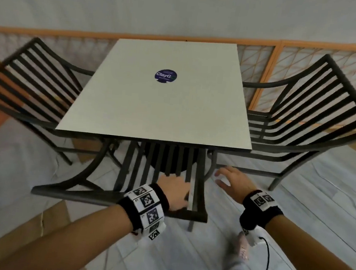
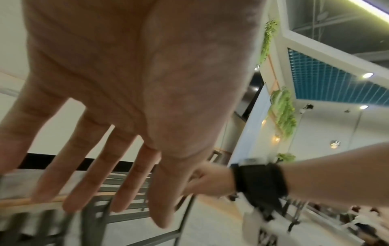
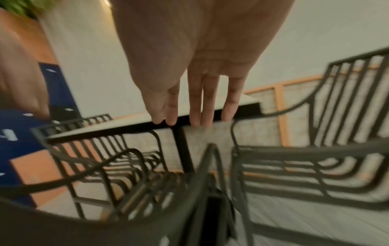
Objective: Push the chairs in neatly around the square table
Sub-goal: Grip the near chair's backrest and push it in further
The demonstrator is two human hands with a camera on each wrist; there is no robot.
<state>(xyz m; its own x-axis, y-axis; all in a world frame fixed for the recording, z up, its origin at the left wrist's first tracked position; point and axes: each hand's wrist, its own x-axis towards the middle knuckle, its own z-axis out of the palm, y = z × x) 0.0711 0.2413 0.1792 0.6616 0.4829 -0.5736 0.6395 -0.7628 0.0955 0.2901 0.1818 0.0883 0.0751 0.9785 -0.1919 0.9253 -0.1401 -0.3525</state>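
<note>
A square white table (image 1: pixel 153 111) with a round blue sticker (image 1: pixel 165 75) stands ahead. Three dark slatted metal chairs surround it. The near chair (image 1: pixel 102 197) has its seat partly under the table's front edge and its back toward me. The left chair (image 1: pixel 31 79) and the right chair (image 1: pixel 317 108) stand at the sides, angled outward. My left hand (image 1: pixel 174 192) lies with straight, spread fingers (image 2: pixel 94 166) over the right part of the near chair's back; contact is unclear. My right hand (image 1: pixel 229 181) hovers flat and empty to the right of that chair, its fingers (image 3: pixel 195 99) pointing at the table edge (image 3: pixel 248 108).
An orange-framed lattice partition (image 1: pixel 274 78) runs behind the table below a pale wall. Brown cardboard (image 1: pixel 54 214) lies on the light plank floor at lower left. My foot (image 1: pixel 241 246) stands just behind the near chair's right leg. A black cable (image 1: pixel 267 256) hangs from my right wrist.
</note>
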